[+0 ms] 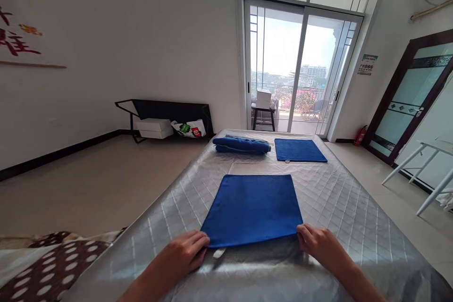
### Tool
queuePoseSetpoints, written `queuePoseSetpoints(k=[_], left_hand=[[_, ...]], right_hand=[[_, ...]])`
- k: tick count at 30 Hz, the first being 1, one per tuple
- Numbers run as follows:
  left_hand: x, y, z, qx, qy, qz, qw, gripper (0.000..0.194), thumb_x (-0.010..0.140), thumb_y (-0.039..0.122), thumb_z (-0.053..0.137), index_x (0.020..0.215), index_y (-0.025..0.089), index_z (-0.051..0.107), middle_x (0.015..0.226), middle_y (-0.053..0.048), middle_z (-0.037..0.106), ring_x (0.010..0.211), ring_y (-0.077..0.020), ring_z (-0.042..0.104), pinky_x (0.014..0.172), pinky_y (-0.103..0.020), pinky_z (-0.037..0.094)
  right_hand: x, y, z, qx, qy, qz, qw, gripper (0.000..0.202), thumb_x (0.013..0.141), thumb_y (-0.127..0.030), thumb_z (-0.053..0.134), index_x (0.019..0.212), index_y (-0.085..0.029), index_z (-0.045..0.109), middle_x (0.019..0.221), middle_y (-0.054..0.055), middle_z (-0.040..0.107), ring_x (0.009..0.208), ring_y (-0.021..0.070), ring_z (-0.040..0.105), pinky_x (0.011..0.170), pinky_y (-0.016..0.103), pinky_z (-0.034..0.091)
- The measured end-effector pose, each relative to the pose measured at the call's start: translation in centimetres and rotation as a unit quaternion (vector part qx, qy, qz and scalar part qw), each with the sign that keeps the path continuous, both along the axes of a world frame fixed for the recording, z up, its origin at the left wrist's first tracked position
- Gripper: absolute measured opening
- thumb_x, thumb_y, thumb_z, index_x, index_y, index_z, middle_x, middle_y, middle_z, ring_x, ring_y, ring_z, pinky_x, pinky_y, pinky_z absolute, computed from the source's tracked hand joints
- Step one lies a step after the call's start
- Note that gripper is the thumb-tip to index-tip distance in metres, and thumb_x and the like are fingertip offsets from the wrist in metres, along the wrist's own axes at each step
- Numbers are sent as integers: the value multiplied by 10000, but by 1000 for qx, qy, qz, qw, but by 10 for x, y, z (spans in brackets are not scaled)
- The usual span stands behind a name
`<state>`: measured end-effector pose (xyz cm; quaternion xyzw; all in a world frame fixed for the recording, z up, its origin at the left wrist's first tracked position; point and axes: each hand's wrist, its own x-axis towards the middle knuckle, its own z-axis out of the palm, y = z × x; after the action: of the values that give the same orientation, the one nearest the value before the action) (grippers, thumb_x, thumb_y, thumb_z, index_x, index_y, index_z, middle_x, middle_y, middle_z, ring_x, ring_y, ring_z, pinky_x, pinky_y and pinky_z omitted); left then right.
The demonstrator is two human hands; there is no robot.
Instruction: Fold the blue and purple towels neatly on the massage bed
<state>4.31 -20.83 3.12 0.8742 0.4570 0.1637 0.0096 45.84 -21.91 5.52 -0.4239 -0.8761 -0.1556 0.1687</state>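
A flat blue cloth (253, 210) lies on the silvery quilted mattress (170, 226) in front of me, its near edge lifted slightly. My left hand (189, 250) pinches the near left corner, and a small white tag (219, 253) hangs beside it. At the near right corner, the fingers of my right hand (314, 240) are closed on the same cloth. Farther off, a second blue cloth (300, 150) is spread flat at the right. Left of that one sits a rolled or folded bundle of blue cloth (242, 145).
A brown polka-dot fabric (56, 264) lies at the lower left. Against the wall stands a black rack (170, 109) with a white box (154, 128) and a printed bag (189, 129). Beyond the mattress are sliding glass doors (304, 71). At right is a white table (430, 165).
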Motion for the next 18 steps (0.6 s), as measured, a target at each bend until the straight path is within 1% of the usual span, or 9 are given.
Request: queuePoseSetpoints(k=[3, 6, 8, 9, 12, 14, 18], left_hand=[[-3, 4, -12, 42, -21, -3, 999, 261, 901, 163, 423, 937, 254, 665, 880, -11, 724, 801, -151, 689, 758, -247, 551], [-7, 6, -16, 104, -27, -8, 994, 329, 907, 106, 382, 1001, 260, 656, 839, 2, 715, 749, -135, 686, 720, -223, 554], [-9, 4, -12, 140, -3, -25, 990, 366, 909, 89, 376, 1045, 277, 660, 886, -6, 718, 778, -146, 689, 729, -241, 562], [-10, 2, -9, 151, 14, -33, 988, 361, 911, 94, 386, 1036, 285, 667, 921, -13, 720, 806, -157, 691, 745, -258, 567], [-8, -4, 1, 157, 35, -49, 986, 321, 904, 95, 407, 864, 269, 673, 962, -21, 717, 857, -167, 690, 787, -274, 568], [-5, -8, 5, 154, 23, -57, 986, 301, 894, 86, 416, 813, 251, 653, 937, -20, 716, 861, -156, 686, 785, -250, 564], [0, -13, 12, 201, -25, -58, 978, 208, 914, 132, 472, 890, 233, 652, 899, -19, 718, 837, -147, 685, 775, -237, 563]], right_hand=[[1, 4, 10, 10, 19, 9, 1000, 226, 968, -93, 396, 966, -211, 589, 734, -7, 657, 583, 117, 632, 547, 224, 411], [3, 8, 23, 0, 29, 13, 999, 253, 994, -131, 364, 996, -215, 602, 792, 17, 684, 660, 126, 667, 607, 228, 462], [6, 10, 30, -10, 36, 13, 999, 252, 998, -154, 366, 1013, -218, 610, 833, 30, 697, 707, 130, 682, 641, 232, 487], [7, 10, 33, -12, 41, 16, 999, 244, 998, -165, 376, 1033, -219, 610, 864, 37, 704, 733, 134, 688, 657, 235, 498], [12, 8, 41, -4, 48, 37, 998, 239, 996, -174, 399, 1113, -219, 602, 955, 58, 713, 807, 144, 697, 692, 239, 518], [14, 5, 46, 8, 45, 47, 998, 262, 1003, -162, 385, 1136, -221, 603, 969, 62, 715, 825, 145, 697, 709, 243, 527], [18, -3, 59, 34, 26, 49, 998, 327, 1010, -126, 345, 1159, -235, 615, 958, 61, 721, 844, 152, 702, 741, 269, 549]])
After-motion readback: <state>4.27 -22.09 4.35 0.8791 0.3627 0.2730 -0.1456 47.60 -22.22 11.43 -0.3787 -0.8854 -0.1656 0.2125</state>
